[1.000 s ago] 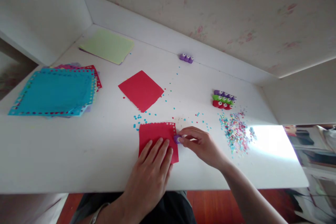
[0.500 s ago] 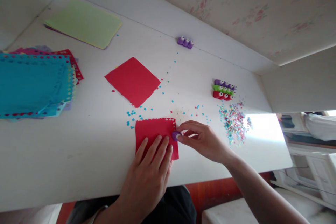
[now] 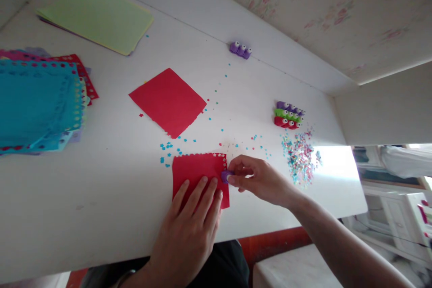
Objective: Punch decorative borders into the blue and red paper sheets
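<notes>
A red paper square (image 3: 194, 170) lies near the front edge of the white table (image 3: 101, 198), with punched holes along its top edge and at the top of its right edge. My left hand (image 3: 191, 229) rests flat on the paper, fingers stretched out. My right hand (image 3: 259, 180) pinches a small purple paper punch (image 3: 225, 176) at the paper's right edge.
A second red square (image 3: 168, 101) lies farther back. A stack of punched coloured sheets (image 3: 37, 99) sits at the left and green sheets (image 3: 96, 15) at the back left. Three purple punches (image 3: 240, 49), a group of punches (image 3: 287, 115) and a confetti pile (image 3: 300, 155) lie to the right.
The view has shifted closer and leftward over the table. Both hands stay on the red paper; the right hand with the punch has edged slightly down the right edge.
</notes>
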`<state>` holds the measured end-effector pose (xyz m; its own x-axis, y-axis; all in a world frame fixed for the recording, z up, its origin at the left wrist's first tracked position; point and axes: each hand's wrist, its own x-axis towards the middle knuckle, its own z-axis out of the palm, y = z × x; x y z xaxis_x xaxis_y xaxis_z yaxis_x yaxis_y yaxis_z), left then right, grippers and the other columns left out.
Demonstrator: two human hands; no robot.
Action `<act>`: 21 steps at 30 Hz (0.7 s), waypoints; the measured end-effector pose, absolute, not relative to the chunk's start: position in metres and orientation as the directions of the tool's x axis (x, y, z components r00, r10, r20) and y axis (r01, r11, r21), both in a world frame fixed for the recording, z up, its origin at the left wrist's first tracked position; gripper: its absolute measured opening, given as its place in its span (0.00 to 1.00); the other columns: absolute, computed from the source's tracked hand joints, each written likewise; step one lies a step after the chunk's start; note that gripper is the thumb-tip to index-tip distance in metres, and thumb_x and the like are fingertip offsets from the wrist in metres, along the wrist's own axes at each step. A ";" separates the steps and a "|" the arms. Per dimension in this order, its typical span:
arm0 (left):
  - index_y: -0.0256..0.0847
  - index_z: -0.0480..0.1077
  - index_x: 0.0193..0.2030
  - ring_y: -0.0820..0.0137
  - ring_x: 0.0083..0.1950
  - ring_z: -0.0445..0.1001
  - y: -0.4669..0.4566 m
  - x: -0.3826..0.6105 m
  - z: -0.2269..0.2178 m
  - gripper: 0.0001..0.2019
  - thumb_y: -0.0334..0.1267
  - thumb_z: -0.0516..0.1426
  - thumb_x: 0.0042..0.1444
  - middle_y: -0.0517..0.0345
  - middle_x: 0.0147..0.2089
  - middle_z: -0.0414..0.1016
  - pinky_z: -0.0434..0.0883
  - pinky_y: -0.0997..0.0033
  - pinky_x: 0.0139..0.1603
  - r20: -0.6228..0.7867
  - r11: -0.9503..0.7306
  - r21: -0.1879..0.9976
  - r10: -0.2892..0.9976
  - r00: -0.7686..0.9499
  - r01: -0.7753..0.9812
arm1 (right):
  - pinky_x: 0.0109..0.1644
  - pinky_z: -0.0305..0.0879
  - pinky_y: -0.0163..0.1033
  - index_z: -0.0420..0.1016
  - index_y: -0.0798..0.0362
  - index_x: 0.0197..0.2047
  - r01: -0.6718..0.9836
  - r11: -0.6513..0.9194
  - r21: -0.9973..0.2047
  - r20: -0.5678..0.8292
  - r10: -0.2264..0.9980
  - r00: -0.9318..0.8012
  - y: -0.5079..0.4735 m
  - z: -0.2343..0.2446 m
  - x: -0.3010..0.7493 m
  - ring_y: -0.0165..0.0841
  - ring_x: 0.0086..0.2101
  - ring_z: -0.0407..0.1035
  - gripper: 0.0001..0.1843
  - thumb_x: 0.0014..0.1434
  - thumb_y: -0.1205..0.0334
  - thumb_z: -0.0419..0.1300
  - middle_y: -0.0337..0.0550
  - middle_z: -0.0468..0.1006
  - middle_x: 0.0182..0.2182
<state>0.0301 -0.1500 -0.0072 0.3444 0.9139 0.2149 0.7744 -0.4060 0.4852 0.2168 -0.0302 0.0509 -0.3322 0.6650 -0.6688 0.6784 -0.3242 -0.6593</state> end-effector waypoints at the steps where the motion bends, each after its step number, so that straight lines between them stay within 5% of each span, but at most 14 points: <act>1: 0.39 0.68 0.61 0.59 0.67 0.62 -0.150 0.030 -0.008 0.21 0.39 0.56 0.63 0.51 0.67 0.64 0.48 0.51 0.71 0.214 -0.406 0.486 0.914 0.345 0.774 | 0.32 0.70 0.35 0.72 0.50 0.38 0.672 -0.343 -0.657 -0.680 0.654 -0.331 -0.030 0.051 0.216 0.29 0.31 0.70 0.07 0.58 0.57 0.62 0.38 0.76 0.31; 21: 0.38 0.68 0.61 0.57 0.66 0.63 -0.154 0.031 -0.011 0.21 0.38 0.56 0.62 0.51 0.66 0.66 0.49 0.50 0.71 0.234 -0.427 0.458 0.904 0.357 0.780 | 0.27 0.67 0.34 0.69 0.52 0.31 0.672 -0.439 -0.596 -0.756 0.589 -0.285 -0.022 0.049 0.214 0.29 0.27 0.71 0.10 0.53 0.57 0.65 0.38 0.75 0.26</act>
